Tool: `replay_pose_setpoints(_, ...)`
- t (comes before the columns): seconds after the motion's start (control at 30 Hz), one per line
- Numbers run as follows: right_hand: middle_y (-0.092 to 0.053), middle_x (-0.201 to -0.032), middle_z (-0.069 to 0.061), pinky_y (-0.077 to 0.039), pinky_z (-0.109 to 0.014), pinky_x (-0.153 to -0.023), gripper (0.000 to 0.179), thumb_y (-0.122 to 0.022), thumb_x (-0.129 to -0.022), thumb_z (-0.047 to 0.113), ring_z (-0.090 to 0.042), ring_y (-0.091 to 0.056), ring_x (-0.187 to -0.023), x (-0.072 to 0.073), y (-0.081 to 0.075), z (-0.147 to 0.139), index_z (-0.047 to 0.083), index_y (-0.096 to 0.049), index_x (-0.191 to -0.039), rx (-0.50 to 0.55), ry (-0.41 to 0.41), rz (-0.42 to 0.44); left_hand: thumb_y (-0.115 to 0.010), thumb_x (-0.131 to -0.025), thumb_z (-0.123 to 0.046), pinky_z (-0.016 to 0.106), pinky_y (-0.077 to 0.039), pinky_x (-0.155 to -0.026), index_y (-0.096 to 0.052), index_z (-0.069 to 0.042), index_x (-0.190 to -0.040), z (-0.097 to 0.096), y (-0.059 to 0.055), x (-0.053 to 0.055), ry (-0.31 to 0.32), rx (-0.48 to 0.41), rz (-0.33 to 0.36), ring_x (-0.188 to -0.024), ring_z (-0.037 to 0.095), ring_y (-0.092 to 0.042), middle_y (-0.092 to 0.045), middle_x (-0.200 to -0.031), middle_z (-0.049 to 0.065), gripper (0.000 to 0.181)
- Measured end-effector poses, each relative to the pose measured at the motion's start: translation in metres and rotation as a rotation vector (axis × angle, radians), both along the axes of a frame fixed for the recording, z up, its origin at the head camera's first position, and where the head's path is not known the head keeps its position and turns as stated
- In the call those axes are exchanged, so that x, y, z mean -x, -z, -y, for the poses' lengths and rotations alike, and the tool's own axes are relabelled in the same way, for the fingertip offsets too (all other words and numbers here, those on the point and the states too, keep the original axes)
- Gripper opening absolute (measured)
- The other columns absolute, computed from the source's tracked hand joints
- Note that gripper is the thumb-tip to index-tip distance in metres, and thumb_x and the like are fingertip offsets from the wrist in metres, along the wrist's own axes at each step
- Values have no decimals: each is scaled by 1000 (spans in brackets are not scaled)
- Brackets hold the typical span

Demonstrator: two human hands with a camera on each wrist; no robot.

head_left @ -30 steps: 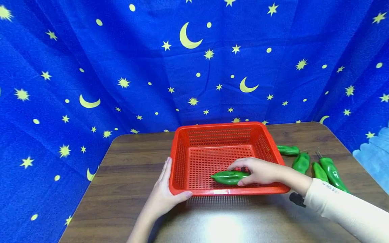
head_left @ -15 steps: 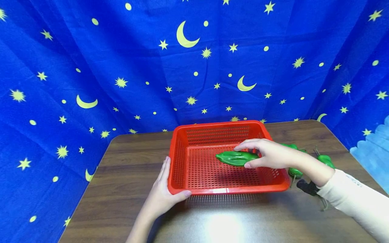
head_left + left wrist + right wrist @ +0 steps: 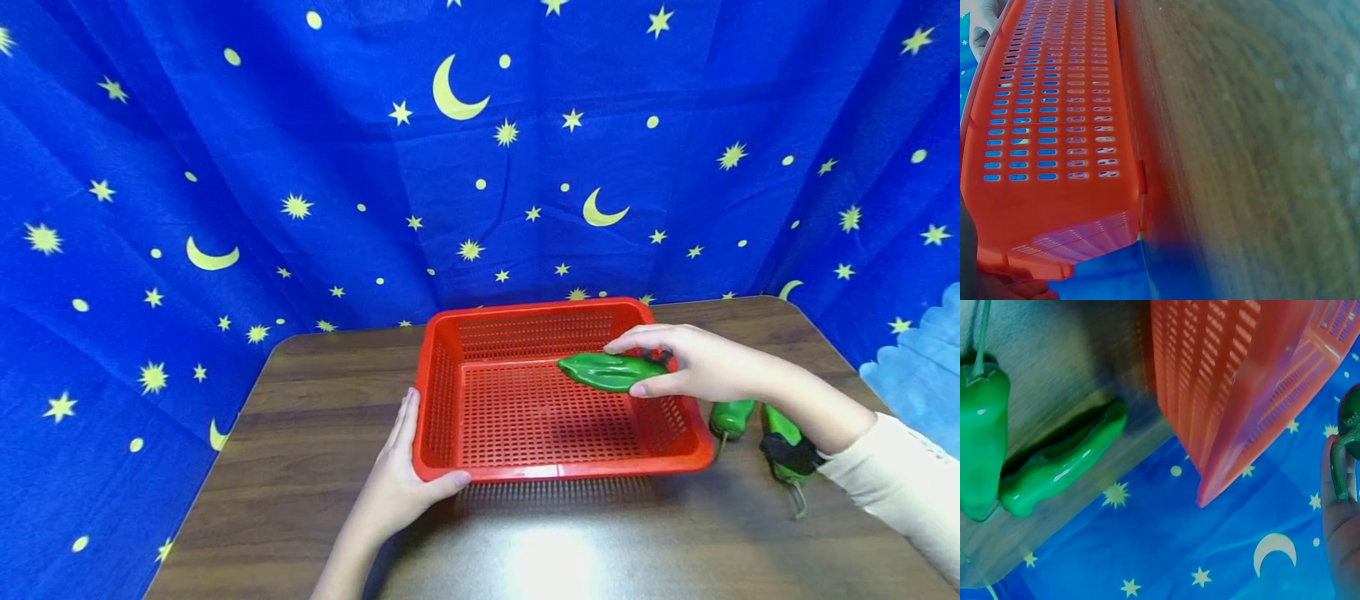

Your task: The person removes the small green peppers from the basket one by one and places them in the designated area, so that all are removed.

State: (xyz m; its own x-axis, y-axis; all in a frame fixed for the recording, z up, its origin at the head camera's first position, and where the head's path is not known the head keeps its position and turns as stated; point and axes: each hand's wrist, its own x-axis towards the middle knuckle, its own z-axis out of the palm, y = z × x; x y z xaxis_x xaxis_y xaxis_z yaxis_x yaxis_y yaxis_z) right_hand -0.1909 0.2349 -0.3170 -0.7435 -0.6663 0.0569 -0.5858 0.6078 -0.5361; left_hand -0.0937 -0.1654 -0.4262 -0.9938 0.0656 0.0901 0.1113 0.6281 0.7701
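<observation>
My right hand (image 3: 697, 362) grips a long green pepper (image 3: 603, 372) between thumb and fingers, its pointed end facing left. The pepper is raised over the right part of a red plastic basket (image 3: 558, 472), with a shadow on the basket floor below. In the right wrist view the pepper's stem end (image 3: 1349, 419) shows by the palm at the right edge. My left hand (image 3: 408, 467) holds the basket's front left corner, thumb on the front rim and fingers along the left side. No other pepper shows in the basket.
Right of the basket, green peppers (image 3: 731, 419) lie on the wooden table (image 3: 322, 417), some partly hidden by my right arm. The right wrist view shows two peppers (image 3: 1066, 465) there. A blue curtain (image 3: 360, 167) with moons and stars hangs behind the table.
My right hand has lifted the pepper from the basket floor and carried it back and to the right, towards the basket's right wall. The left hand and basket have stayed nearly still.
</observation>
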Motion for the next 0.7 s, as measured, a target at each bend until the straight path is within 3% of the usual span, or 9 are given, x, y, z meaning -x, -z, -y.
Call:
replay_pose_setpoints(0.2, -65, -126, 5, -51, -25, -82, 47, -77, -86, 32, -6, -56, -101, 0, -4, -11, 24, -65, -130, 19, 4, -35, -85, -64, -62, 60, -28, -117, -4, -33, -160, 0, 0, 0, -4, 1, 14, -153, 30, -16, -5, -168, -3, 129)
replay_pose_setpoints(0.43, -64, -133, 2, -54, -29, -95, 48, -76, -87, 34, -14, -58, -120, -2, -6, -28, 25, -65, -133, -35, 41, -90, -86, -64, -61, 60, -26, -117, -4, -33, -160, -1, -1, 0, -3, 2, 12, -154, 30, -14, -4, -168, -3, 129)
replay_pose_setpoints(0.7, -66, -130, 1, -48, -14, -92, 48, -76, -87, 27, 11, -49, -118, 1, 1, -64, 26, -64, -134, -27, 67, -152, -86, -65, -60, 60, -27, -117, -5, -32, -160, -2, -3, 0, -4, -6, 19, -154, 31, -14, -4, -168, -3, 128)
